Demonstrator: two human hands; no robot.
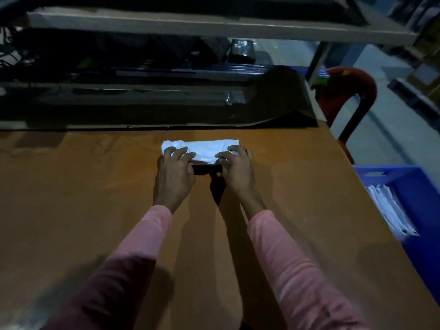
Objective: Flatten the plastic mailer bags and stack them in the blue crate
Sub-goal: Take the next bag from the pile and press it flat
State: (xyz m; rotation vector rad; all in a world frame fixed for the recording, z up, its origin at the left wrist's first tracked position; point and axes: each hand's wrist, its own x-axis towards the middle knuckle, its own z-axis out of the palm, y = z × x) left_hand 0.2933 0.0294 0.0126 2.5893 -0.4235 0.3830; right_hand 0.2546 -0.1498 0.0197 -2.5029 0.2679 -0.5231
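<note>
A white plastic mailer bag (pixel 202 147), folded into a narrow strip with a dark underside showing at its near edge, lies on the brown table (pixel 83 198). My left hand (pixel 176 170) holds its left end, fingers curled over the near edge. My right hand (pixel 237 167) holds its right end the same way, fingertips on the white top. The blue crate (pixel 419 184) stands at the table's right edge, with several white mailer bags (pixel 390 210) stacked inside it.
A dark shelf unit (pixel 142 75) with black bundles runs along the table's far edge. A red plastic chair (pixel 345 96) stands at the far right, beyond the table corner. Grey floor shows to its right.
</note>
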